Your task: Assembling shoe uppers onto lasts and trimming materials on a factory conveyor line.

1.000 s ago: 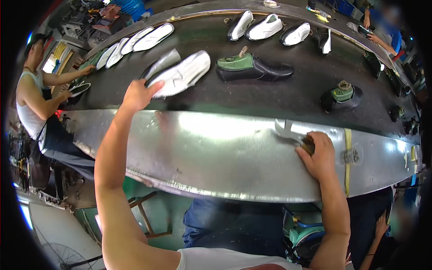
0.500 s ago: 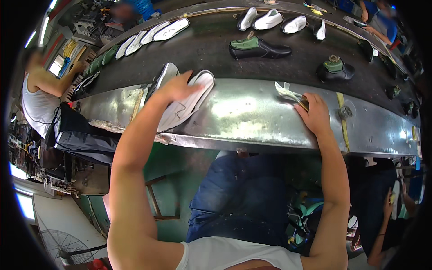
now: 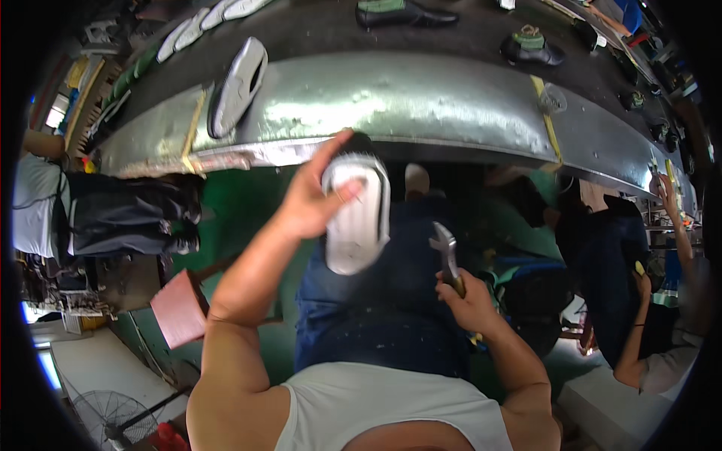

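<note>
Above my lap, my left hand grips a shoe with its pale underside turned up and a dark edge along its side. The thumb lies across the underside, and the fingers wrap its left side. Lower and to the right, my right hand is closed around the handles of metal lasting pliers. Their curved head points up and away from me, apart from the shoe. A second white shoe with a dark edge rests on the metal-covered bench edge, nearest my left hand.
The metal bench edge runs across in front of me. Beyond it lie several white shoes and black shoes with green linings. A clear cup stands at right. People work at left and right. A pink box stands low at left.
My left hand has lifted one white shoe off the bench and brought it over my lap. My right hand has raised the pliers off the metal edge and drawn them toward me.
</note>
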{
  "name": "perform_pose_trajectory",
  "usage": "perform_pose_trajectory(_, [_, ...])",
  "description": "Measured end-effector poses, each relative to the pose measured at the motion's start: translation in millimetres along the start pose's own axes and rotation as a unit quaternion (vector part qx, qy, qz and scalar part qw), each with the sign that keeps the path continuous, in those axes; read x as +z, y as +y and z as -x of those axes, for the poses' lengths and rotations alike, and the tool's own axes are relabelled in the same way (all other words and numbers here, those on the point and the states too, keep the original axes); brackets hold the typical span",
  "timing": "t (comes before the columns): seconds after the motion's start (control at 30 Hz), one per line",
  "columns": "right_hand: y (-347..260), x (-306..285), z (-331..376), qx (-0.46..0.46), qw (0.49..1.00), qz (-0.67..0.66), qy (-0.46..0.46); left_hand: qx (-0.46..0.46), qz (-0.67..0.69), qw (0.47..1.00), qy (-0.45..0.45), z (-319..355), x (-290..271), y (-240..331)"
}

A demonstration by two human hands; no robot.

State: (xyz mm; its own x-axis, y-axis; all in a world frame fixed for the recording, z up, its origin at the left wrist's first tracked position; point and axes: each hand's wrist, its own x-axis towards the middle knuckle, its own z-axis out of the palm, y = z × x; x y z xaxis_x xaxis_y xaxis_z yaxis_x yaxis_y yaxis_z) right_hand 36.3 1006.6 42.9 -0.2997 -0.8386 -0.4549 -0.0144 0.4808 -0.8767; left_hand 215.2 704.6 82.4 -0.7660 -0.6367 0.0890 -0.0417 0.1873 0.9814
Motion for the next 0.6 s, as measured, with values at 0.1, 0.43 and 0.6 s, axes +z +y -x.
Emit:
perform_pose_trajectory(0.1, [4, 13, 17, -0.05, 0.99, 0.129, -0.019, -0.04, 0.171, 0.984, -0.018, 60, 67, -38])
perform_pose_trajectory(0.43, [-7, 26, 7, -0.021, 0.988, 0.045, -0.143, -0.071, 0.107, 0.987, -0.099, 83, 79, -58])
perform_pose_trajectory(0.6, [-10, 19, -12, -0.002, 0.978, -0.088, -0.19, -0.079, 0.048, 0.992, -0.082, 85, 72, -53])
